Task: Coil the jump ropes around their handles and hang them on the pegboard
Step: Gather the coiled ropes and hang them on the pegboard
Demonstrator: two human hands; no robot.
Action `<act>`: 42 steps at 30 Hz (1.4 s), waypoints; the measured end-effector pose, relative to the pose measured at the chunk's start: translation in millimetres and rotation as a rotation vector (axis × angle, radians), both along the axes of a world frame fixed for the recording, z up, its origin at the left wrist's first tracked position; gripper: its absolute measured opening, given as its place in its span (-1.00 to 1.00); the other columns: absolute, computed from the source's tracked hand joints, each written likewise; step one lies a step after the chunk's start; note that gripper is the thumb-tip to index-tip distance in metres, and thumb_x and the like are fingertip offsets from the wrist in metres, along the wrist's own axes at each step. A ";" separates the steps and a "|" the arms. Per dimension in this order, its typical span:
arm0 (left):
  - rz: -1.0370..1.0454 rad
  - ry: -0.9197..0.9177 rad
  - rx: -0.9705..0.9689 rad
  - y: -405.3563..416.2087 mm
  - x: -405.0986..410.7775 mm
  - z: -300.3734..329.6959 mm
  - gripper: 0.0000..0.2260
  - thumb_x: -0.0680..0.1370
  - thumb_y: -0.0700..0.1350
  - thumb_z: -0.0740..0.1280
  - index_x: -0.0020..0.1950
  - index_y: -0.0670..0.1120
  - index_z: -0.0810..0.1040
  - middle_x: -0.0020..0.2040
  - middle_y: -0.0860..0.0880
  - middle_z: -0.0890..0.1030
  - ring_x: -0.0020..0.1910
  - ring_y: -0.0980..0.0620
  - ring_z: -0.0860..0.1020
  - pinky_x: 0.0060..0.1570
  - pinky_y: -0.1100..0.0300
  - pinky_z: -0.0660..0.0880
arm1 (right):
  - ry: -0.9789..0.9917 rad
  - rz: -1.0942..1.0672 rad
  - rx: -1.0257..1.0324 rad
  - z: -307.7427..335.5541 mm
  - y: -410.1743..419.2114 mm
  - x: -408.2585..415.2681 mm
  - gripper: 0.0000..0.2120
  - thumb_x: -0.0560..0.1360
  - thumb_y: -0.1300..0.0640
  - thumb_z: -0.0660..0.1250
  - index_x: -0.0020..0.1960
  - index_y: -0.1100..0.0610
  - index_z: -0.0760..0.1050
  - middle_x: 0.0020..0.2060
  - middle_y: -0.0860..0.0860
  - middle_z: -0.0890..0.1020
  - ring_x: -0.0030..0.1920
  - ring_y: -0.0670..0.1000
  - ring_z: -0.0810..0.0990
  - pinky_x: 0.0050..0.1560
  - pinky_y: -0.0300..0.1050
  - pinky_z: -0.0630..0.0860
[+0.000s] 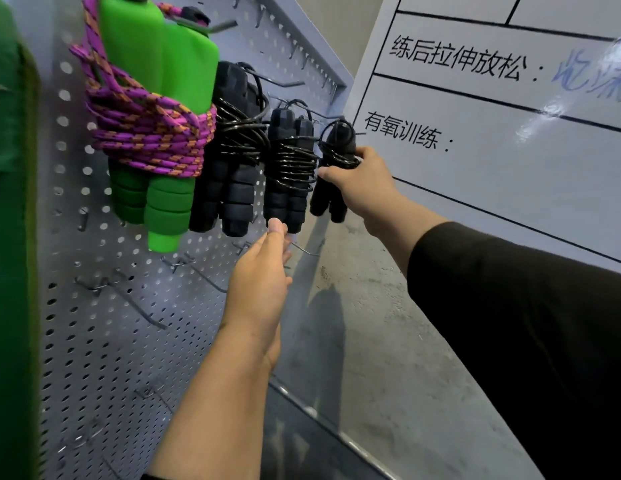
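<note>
Fourth coiled jump rope being set on its peg; three bundles already hung.

We find the right hand [362, 183] gripping the rightmost black jump rope bundle [333, 171] around its paired handles, fingers curled round them, with its top loop at a peg hook [350, 124]; whether the loop is seated we cannot tell. The left hand [264, 275] reaches up with fingers extended, a fingertip touching the bottom of the neighbouring black bundle [288, 174], in our judgement to steady it. On the pegboard [104, 341] hang also a third black bundle [233, 157] and the green-handled rope with purple cord [153, 133], spaced side by side on separate hooks.
</note>
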State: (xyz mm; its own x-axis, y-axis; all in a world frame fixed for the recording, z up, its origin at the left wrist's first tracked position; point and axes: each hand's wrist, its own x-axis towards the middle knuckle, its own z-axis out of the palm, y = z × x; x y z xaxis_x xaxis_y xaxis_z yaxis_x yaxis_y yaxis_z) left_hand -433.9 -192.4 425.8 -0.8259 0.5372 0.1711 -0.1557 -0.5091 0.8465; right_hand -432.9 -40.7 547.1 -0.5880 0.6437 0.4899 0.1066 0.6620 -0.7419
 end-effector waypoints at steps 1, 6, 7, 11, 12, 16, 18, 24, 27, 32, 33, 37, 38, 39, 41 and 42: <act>0.000 -0.001 0.001 0.5 0.3 -0.2 -0.57 0.70 0.18 0.10 0.46 0.00 0.47 0.18 0.19 0.58 0.34 0.19 0.50 0.36 0.06 0.44 | 0.001 -0.001 -0.001 -0.4 0.1 -4.7 -0.56 0.50 0.12 0.48 0.30 0.09 0.38 0.02 0.00 0.61 -0.04 -0.06 0.60 -0.18 -0.18 0.49; -0.008 0.002 -0.009 4.9 1.3 -1.5 -0.56 0.70 0.18 0.11 0.47 0.00 0.47 0.31 0.13 0.57 0.35 0.17 0.49 0.39 0.02 0.43 | -0.029 0.011 0.007 1.1 4.5 -28.3 -0.65 0.52 0.09 0.44 0.22 0.05 0.36 0.05 0.05 0.63 0.03 0.04 0.65 -0.03 -0.04 0.60; -0.009 0.001 -0.016 5.5 1.3 -2.0 -0.55 0.69 0.19 0.11 0.47 0.00 0.46 0.35 0.12 0.56 0.36 0.18 0.49 0.40 0.02 0.42 | -0.033 0.015 0.014 1.6 4.3 -30.6 -0.64 0.53 0.09 0.44 0.22 0.05 0.36 0.05 0.04 0.63 0.01 0.02 0.64 -0.08 -0.09 0.58; -0.017 0.001 -0.031 4.9 0.0 -1.7 -0.54 0.69 0.20 0.12 0.49 0.00 0.45 0.39 0.11 0.54 0.38 0.17 0.48 0.44 -0.01 0.40 | -0.010 0.020 0.025 -3.4 7.1 -29.9 -0.55 0.52 0.11 0.46 0.33 0.07 0.37 0.04 0.00 0.64 -0.02 -0.02 0.66 -0.14 -0.15 0.60; -0.016 -0.002 -0.032 5.1 -0.6 -0.7 -0.55 0.69 0.19 0.12 0.48 0.00 0.46 0.39 0.10 0.54 0.38 0.17 0.48 0.45 -0.01 0.39 | -0.003 0.029 0.027 -5.5 7.6 -27.4 -0.53 0.52 0.11 0.46 0.35 0.08 0.38 0.05 -0.01 0.64 0.01 -0.01 0.66 -0.06 -0.13 0.61; -0.013 -0.002 -0.059 5.0 4.3 -0.3 -0.55 0.69 0.19 0.13 0.47 -0.01 0.47 0.39 0.07 0.55 0.36 0.14 0.49 0.44 -0.03 0.40 | -0.009 -0.007 -0.019 -17.4 -1.4 -2.8 -0.31 0.59 -0.09 0.37 0.60 0.09 0.17 0.26 -0.08 0.47 0.15 -0.08 0.54 0.05 -0.18 0.48; -0.009 0.014 -0.086 6.4 9.2 -1.6 -0.54 0.69 0.20 0.14 0.46 -0.03 0.48 0.36 0.07 0.57 0.33 0.15 0.51 0.41 -0.03 0.43 | 0.011 -0.064 -0.038 -29.1 -3.9 14.5 -0.34 0.62 -0.13 0.29 0.61 0.07 0.17 0.46 0.01 0.41 0.34 0.03 0.47 0.22 -0.05 0.48; 0.063 0.123 -0.152 7.9 26.9 2.5 -0.70 0.70 0.17 0.16 -0.03 0.05 0.59 0.01 0.08 0.63 0.04 0.11 0.58 0.25 -0.04 0.51 | -0.028 -0.128 -0.071 -110.2 -10.0 107.2 -0.51 0.62 -0.11 0.30 0.49 0.05 0.38 0.41 -0.02 0.49 0.37 0.01 0.49 0.39 0.04 0.45; 0.080 0.217 -0.174 13.5 41.0 -0.7 -0.70 0.70 0.12 0.18 -0.12 0.00 0.52 -0.08 0.01 0.57 -0.04 0.06 0.52 -0.07 0.09 0.45 | -0.095 -0.146 -0.151 -167.0 -20.0 172.2 -0.55 0.61 -0.11 0.31 0.45 0.03 0.43 0.34 -0.05 0.55 0.27 -0.03 0.56 0.31 0.09 0.53; 0.071 0.517 -0.440 46.7 74.0 -72.4 -0.58 0.43 0.33 0.16 -0.14 -0.02 0.52 -0.19 -0.07 0.51 -0.16 0.06 0.45 -0.15 0.06 0.35 | -0.286 -0.229 -0.391 -304.8 -53.9 298.9 -0.60 0.62 -0.08 0.32 0.38 0.08 0.49 0.23 -0.02 0.61 0.22 0.00 0.59 0.30 0.13 0.54; 0.039 0.568 -0.516 51.8 86.4 -96.4 -0.53 0.43 0.32 0.15 -0.12 -0.06 0.55 -0.19 -0.12 0.52 -0.16 0.05 0.45 -0.16 0.06 0.37 | -0.354 -0.249 -0.430 -334.2 -60.1 324.3 -0.60 0.61 -0.08 0.32 0.37 0.09 0.50 0.22 0.00 0.62 0.20 0.00 0.60 0.29 0.11 0.55; -0.226 0.715 -0.852 52.3 146.3 -183.4 -0.62 0.64 0.07 0.25 0.11 -0.23 0.66 0.01 -0.22 0.66 -0.01 -0.02 0.57 -0.12 0.16 0.36 | -0.572 -0.341 -0.596 -416.9 -80.5 403.5 -0.62 0.64 -0.02 0.31 0.36 0.18 0.51 0.22 0.10 0.64 0.09 -0.01 0.57 0.11 -0.21 0.41; -0.277 0.734 -0.916 50.8 159.5 -205.5 -0.67 0.67 0.02 0.26 0.19 -0.20 0.64 0.10 -0.19 0.67 0.10 -0.06 0.60 -0.06 0.18 0.37 | -0.606 -0.367 -0.625 -431.4 -84.9 417.9 -0.61 0.64 -0.02 0.31 0.36 0.19 0.51 0.23 0.12 0.63 0.07 -0.01 0.55 0.07 -0.23 0.38; -0.317 0.741 -0.967 47.2 172.6 -226.7 -0.69 0.67 -0.01 0.26 0.24 -0.18 0.62 0.16 -0.17 0.67 0.17 -0.10 0.59 0.01 0.18 0.39 | -0.637 -0.389 -0.651 -445.2 -88.6 430.4 -0.60 0.64 -0.02 0.31 0.38 0.19 0.50 0.25 0.13 0.62 0.06 0.00 0.53 0.06 -0.23 0.37; -0.377 0.749 -1.034 40.4 196.8 -265.2 -0.69 0.68 -0.02 0.25 0.28 -0.18 0.60 0.22 -0.18 0.65 0.22 -0.16 0.58 0.14 0.13 0.43 | -0.692 -0.405 -0.699 -468.8 -93.7 448.7 -0.58 0.64 -0.01 0.31 0.41 0.20 0.47 0.28 0.14 0.60 0.03 -0.01 0.52 0.01 -0.23 0.39; -0.412 0.732 -1.066 36.7 209.3 -284.6 -0.68 0.68 -0.02 0.25 0.30 -0.18 0.59 0.24 -0.19 0.64 0.23 -0.17 0.57 0.18 0.10 0.45 | -0.713 -0.403 -0.726 -478.7 -95.6 455.4 -0.56 0.64 -0.02 0.31 0.42 0.20 0.46 0.29 0.13 0.59 -0.01 -0.02 0.53 -0.05 -0.23 0.40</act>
State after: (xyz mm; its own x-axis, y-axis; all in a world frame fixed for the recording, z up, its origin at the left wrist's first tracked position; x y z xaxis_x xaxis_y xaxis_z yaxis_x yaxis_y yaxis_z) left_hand -224.6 -155.7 141.2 -0.4738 0.8673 -0.1527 0.5157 0.4139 0.7502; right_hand 22.4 -136.3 68.4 -0.2672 0.8501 -0.4538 0.7773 -0.0882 -0.6229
